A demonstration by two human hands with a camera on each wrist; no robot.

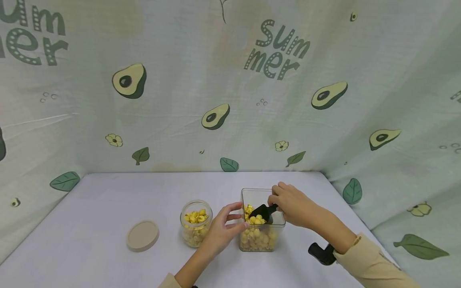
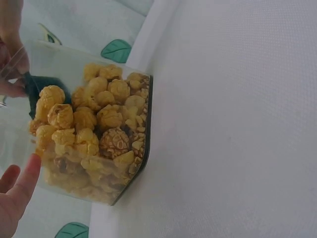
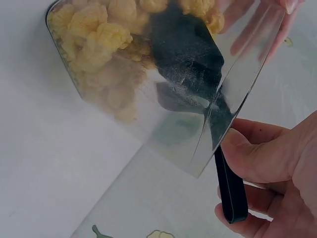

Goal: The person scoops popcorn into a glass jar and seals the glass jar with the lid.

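A clear square container (image 1: 257, 240) partly filled with yellow popcorn (image 2: 111, 116) stands on the table, its mouth tipped toward the person in the head view. My right hand (image 1: 293, 204) grips the handle of a black scoop (image 3: 185, 49), whose blade reaches into the container among the popcorn. The handle (image 3: 232, 191) sticks out past the rim between thumb and fingers. At the container's left side is my left hand (image 1: 225, 230), fingers spread, with fingertips at the wall and thumb at the near left rim corner. Part of the blade is hidden by popcorn.
Left of the container stands a round clear jar (image 1: 194, 236) without a lid, holding popcorn. A round beige lid (image 1: 143, 236) lies further left on the white table (image 1: 83, 248). Behind hangs a patterned cloth (image 1: 173, 80) with avocados and leaves.
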